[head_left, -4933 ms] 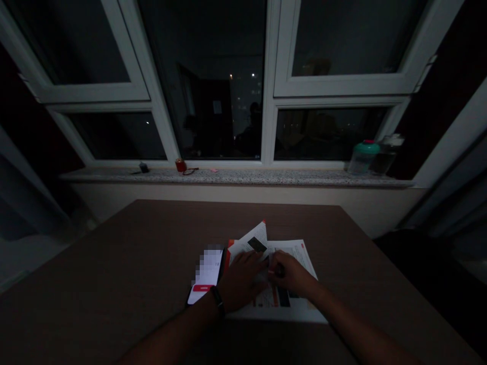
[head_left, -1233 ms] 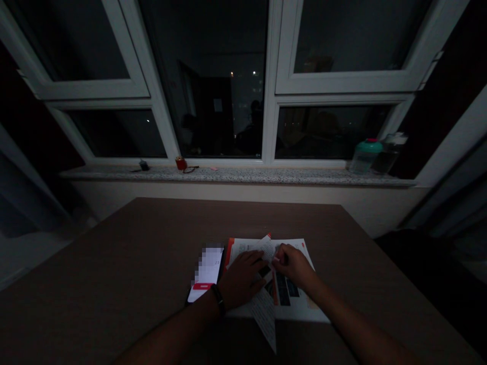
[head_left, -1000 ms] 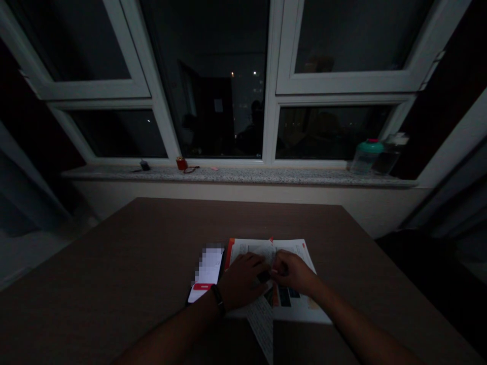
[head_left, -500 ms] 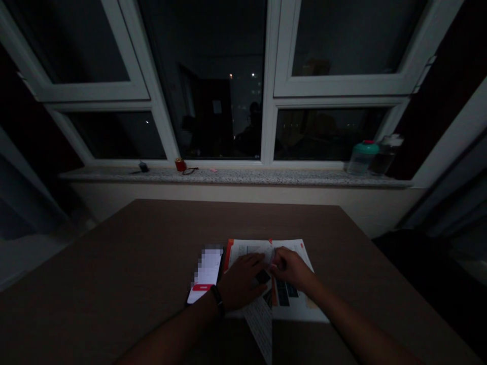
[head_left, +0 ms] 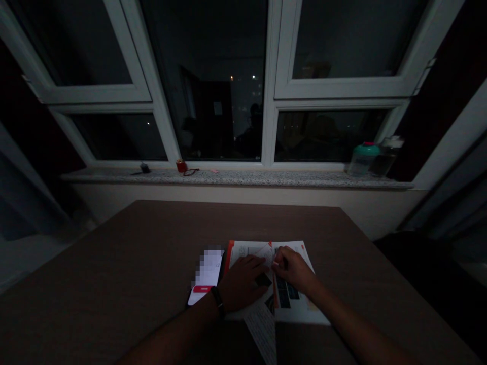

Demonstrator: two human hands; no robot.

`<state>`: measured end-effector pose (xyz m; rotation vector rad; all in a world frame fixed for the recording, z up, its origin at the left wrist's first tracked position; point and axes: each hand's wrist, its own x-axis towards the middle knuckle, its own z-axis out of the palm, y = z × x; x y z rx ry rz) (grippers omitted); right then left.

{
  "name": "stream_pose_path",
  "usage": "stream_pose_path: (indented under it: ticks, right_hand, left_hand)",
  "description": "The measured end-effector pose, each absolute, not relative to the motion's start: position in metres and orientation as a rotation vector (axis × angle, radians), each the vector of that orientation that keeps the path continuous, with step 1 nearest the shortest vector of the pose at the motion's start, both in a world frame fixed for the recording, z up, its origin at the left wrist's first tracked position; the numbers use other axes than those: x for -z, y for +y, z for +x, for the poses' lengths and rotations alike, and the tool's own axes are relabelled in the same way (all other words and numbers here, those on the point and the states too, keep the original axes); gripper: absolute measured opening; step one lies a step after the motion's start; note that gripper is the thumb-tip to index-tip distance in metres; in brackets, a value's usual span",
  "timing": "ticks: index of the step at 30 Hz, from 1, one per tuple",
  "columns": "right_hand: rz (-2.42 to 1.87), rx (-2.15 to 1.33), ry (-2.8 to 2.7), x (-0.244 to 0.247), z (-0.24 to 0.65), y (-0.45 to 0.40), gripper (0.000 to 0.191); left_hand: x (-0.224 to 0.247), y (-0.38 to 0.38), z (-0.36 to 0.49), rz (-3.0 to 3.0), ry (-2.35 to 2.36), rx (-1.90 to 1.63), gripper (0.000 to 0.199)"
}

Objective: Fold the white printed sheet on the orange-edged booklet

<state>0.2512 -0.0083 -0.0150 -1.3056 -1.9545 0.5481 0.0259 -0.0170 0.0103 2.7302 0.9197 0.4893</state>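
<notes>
A sheet of written paper (head_left: 262, 324) is folded to a long point that sticks out toward me past the near edge of an open printed booklet (head_left: 300, 315). My left hand (head_left: 243, 281) lies flat with fingers stretched over the sheet and the booklet's left page. Beside the sheet's right edge, my right hand (head_left: 291, 268) is closed in a pinch. A small pale bit shows at its fingertips, but I cannot make out what it is. Left of the booklet, close to my left wrist, lies a phone (head_left: 208, 271) with its screen lit.
The brown table (head_left: 114, 263) reaches to the wall below a window. On the stone sill (head_left: 243, 177) stand a teal-lidded bottle (head_left: 363, 158), a clear bottle (head_left: 387, 157) and a small red object (head_left: 181, 166). A dark shape (head_left: 422, 274) stands off the table's right side.
My right hand's fingertips have shifted slightly at the sheet's right edge. The sheet's near tip has moved a little to the right. My left hand stays flat in place.
</notes>
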Motion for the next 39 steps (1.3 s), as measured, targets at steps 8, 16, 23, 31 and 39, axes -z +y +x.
stream_pose_path:
  ticks: [8,16,23,31,39]
  right_hand:
    - [-1.223,-0.612,-2.081,0.016,0.250,-0.013,0.017]
    - [-1.370,-0.507,-1.902,0.021,0.252,-0.004,0.017]
    - [-1.175,-0.639,-2.109,0.016,0.251,-0.013,0.018]
    - [-1.376,-0.564,-1.918,0.021,0.250,-0.005,0.017]
    - [-1.217,-0.617,-2.073,0.014,0.252,-0.013,0.017]
  left_hand:
    - [-0.014,-0.017,0.029,2.691,0.893,-0.539,0.035]
    - [-0.004,-0.015,0.025,2.696,0.919,-0.536,0.048]
    - [-0.014,-0.017,0.028,2.700,0.935,-0.507,0.045]
    - [-0.008,-0.014,0.027,2.690,0.928,-0.516,0.042]
    - [-0.012,-0.018,0.027,2.674,0.922,-0.529,0.054]
